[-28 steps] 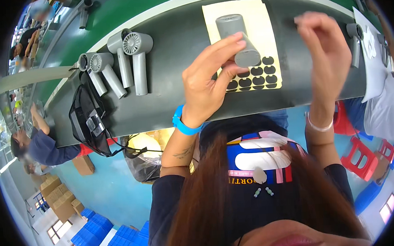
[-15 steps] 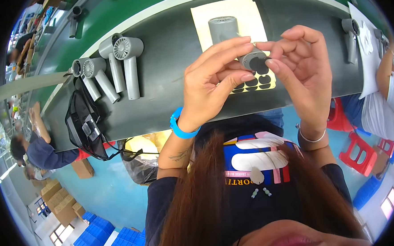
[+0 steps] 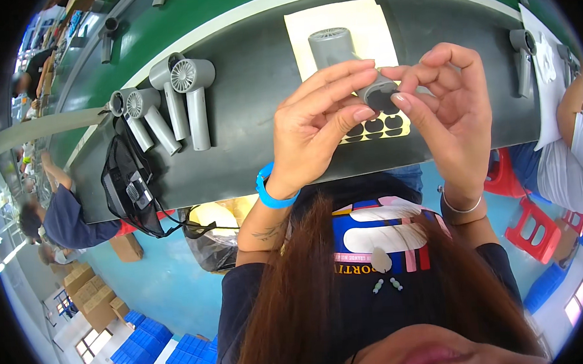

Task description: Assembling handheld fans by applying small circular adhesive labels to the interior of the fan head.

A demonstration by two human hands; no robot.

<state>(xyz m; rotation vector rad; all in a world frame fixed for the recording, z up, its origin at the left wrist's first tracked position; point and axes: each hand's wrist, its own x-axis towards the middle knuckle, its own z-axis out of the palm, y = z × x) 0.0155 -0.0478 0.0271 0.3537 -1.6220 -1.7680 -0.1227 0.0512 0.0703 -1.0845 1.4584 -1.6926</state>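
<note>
The left hand (image 3: pixel 321 124) wraps its fingers around a grey handheld fan (image 3: pixel 354 63), its round base end facing up. Just beside it, the right hand (image 3: pixel 449 111) pinches that base with 2 fingertips.

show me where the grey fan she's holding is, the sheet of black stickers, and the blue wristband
grey fan (image 3: pixel 337 48), head view, on its barrel body.
sticker sheet (image 3: pixel 374 126), head view, on a black round sticker.
blue wristband (image 3: pixel 269 195), head view, on the band at the left wrist.
</note>
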